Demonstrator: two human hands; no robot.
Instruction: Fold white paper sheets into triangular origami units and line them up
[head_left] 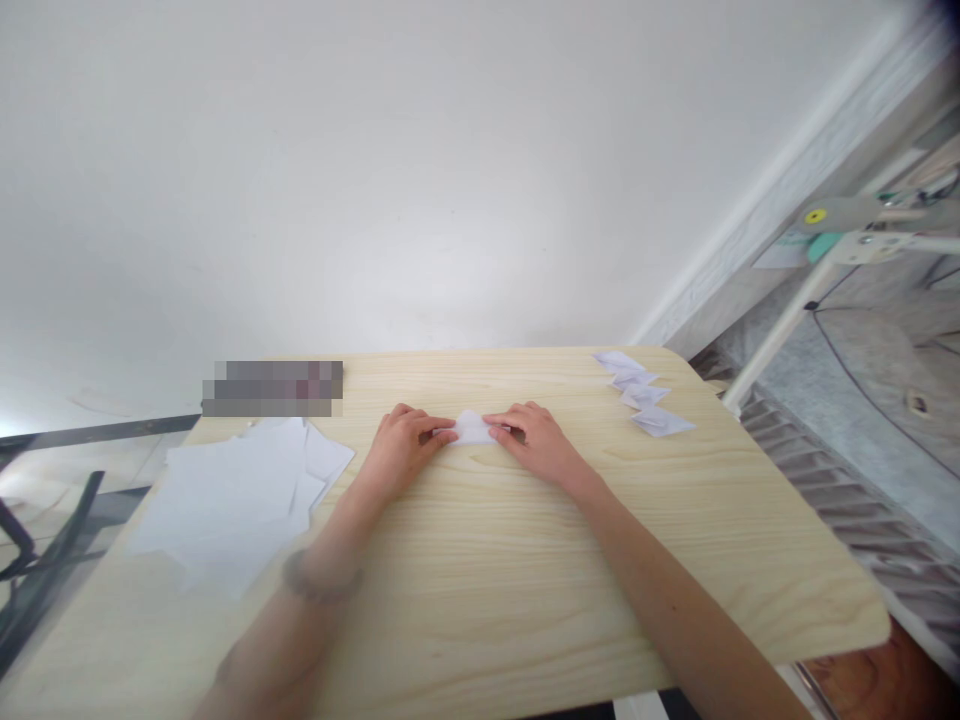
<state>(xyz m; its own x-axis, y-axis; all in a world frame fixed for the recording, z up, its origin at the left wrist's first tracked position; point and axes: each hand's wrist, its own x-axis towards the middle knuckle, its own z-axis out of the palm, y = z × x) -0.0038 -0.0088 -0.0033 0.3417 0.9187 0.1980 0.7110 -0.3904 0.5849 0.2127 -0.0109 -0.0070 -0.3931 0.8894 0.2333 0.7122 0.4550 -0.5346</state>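
Observation:
A small folded piece of white paper (473, 429) lies at the middle of the table, between my two hands. My left hand (409, 440) pinches its left end between thumb and fingers. At the opposite end, the thumb and fingers of my right hand (532, 436) close on the paper in the same way. The paper's middle rises to a rounded peak above a straight lower edge; its ends are partly hidden by my fingers. A dark bead bracelet circles my left wrist.
Loose white sheets (232, 490) lie spread on the left of the wooden table (487, 580). Several folded paper pieces (641, 395) form a row at the back right. A blurred-out dark object (274, 388) sits at the back left. A white wall stands behind; a metal frame (787, 320) is at right.

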